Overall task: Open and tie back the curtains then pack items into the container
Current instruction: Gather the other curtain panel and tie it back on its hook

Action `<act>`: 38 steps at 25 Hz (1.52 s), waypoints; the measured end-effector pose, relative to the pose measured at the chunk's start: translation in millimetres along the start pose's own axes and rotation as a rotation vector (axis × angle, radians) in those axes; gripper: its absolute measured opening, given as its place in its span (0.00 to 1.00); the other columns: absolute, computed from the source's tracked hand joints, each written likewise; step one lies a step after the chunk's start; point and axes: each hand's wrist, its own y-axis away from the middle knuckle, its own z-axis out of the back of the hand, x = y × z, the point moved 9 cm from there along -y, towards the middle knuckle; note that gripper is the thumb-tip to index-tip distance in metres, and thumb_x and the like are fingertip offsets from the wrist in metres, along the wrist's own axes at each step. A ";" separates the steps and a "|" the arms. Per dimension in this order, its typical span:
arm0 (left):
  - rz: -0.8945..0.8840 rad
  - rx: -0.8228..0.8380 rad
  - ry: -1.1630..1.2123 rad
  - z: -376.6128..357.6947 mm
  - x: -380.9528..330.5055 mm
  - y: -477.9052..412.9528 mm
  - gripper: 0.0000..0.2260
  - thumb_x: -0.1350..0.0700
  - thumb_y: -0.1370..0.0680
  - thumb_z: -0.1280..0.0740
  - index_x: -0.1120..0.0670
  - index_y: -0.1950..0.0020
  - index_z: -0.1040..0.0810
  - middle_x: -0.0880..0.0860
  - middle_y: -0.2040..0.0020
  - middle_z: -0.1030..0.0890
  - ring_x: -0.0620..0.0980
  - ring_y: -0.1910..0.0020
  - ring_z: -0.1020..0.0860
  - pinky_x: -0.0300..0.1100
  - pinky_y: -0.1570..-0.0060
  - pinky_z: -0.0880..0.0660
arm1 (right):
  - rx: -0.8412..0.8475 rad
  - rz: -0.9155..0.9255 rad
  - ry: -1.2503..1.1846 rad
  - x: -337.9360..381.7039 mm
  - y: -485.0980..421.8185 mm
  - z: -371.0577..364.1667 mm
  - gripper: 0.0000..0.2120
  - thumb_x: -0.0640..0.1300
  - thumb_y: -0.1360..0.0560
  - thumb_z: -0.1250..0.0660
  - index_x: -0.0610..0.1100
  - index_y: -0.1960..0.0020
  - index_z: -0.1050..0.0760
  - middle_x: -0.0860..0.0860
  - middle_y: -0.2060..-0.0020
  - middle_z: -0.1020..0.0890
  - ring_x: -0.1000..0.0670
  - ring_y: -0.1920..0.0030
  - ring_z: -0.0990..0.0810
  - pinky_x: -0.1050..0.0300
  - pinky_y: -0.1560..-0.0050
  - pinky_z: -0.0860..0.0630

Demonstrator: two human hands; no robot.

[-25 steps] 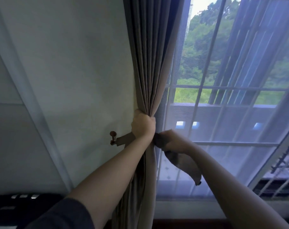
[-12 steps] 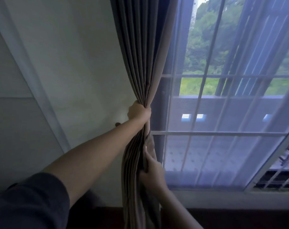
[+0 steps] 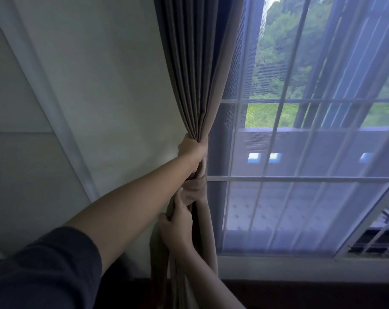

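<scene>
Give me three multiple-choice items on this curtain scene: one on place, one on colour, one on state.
1. The left hand grips the curtain: A above the right hand; B below it; C beside the floor.
2. The curtain is: A red; B grey-brown; C green.
3. The right hand is: A hanging idle; B gripping curtain folds; C flat on glass.
Answers: A, the left fist sits higher up the bunch; B, its pleats look grey-brown; B, it curls round the fabric.
</scene>
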 end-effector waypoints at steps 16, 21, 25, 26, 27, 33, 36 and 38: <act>-0.195 0.142 -0.532 -6.8 -30.0 -5.4 0.18 0.45 0.22 0.40 0.56 0.40 0.25 0.57 0.43 0.21 0.59 0.45 0.21 0.45 0.47 0.23 | -0.162 -0.024 -0.063 -4.7 -30.7 33.1 0.17 0.52 0.34 0.40 0.65 0.47 0.24 0.48 0.24 0.50 0.47 0.25 0.51 0.43 0.26 0.54; -0.183 0.132 -0.548 -6.5 -30.4 -4.5 0.19 0.44 0.22 0.40 0.56 0.40 0.25 0.57 0.43 0.20 0.58 0.45 0.21 0.44 0.49 0.24 | -0.462 -0.007 -0.135 -28.3 -47.0 58.1 0.03 0.47 0.29 0.33 0.50 0.61 0.22 0.50 0.40 0.26 0.50 0.39 0.28 0.45 0.37 0.30; -0.171 0.115 -0.530 -4.4 -28.3 -5.8 0.20 0.43 0.22 0.40 0.57 0.39 0.25 0.57 0.43 0.20 0.59 0.44 0.22 0.45 0.47 0.23 | -0.497 -0.099 -0.175 -35.0 -57.9 65.3 0.22 0.51 0.34 0.26 0.47 0.47 0.32 0.57 0.56 0.22 0.49 0.50 0.21 0.45 0.43 0.26; -0.165 0.114 -0.521 -5.0 -27.3 -7.1 0.21 0.42 0.23 0.40 0.57 0.40 0.25 0.57 0.43 0.20 0.59 0.45 0.21 0.46 0.46 0.23 | -0.481 -0.111 -0.155 -32.2 -62.0 65.6 0.28 0.52 0.35 0.26 0.47 0.41 0.33 0.57 0.52 0.22 0.49 0.47 0.22 0.46 0.41 0.27; -0.160 0.111 -0.511 -5.5 -26.2 -8.2 0.21 0.42 0.23 0.39 0.57 0.40 0.24 0.57 0.44 0.20 0.58 0.45 0.21 0.46 0.46 0.23 | -0.456 -0.116 -0.100 -30.8 -68.3 64.1 0.33 0.54 0.36 0.26 0.46 0.36 0.34 0.54 0.47 0.23 0.48 0.43 0.24 0.46 0.39 0.29; -0.131 0.078 -0.450 -8.8 -19.8 -9.3 0.18 0.48 0.26 0.34 0.54 0.40 0.25 0.54 0.43 0.20 0.57 0.45 0.21 0.45 0.44 0.24 | -0.383 -0.160 0.101 -32.8 -94.4 60.0 0.24 0.57 0.36 0.29 0.47 0.46 0.30 0.50 0.49 0.20 0.45 0.44 0.26 0.45 0.41 0.30; -0.114 0.231 -0.317 -20.5 -13.4 -11.3 0.29 0.42 0.33 0.27 0.52 0.35 0.26 0.51 0.40 0.21 0.54 0.42 0.22 0.45 0.40 0.25 | -0.365 -0.180 -0.083 -40.5 -100.3 63.4 0.17 0.50 0.33 0.30 0.48 0.47 0.28 0.48 0.54 0.18 0.44 0.50 0.20 0.51 0.51 0.24; -0.108 0.415 -0.200 -24.7 -11.0 -6.2 0.33 0.41 0.38 0.23 0.50 0.35 0.26 0.49 0.40 0.21 0.50 0.43 0.22 0.45 0.42 0.24 | -0.361 -0.165 -0.021 -42.1 -105.4 71.5 0.15 0.47 0.32 0.32 0.47 0.45 0.26 0.47 0.54 0.17 0.44 0.51 0.20 0.54 0.54 0.25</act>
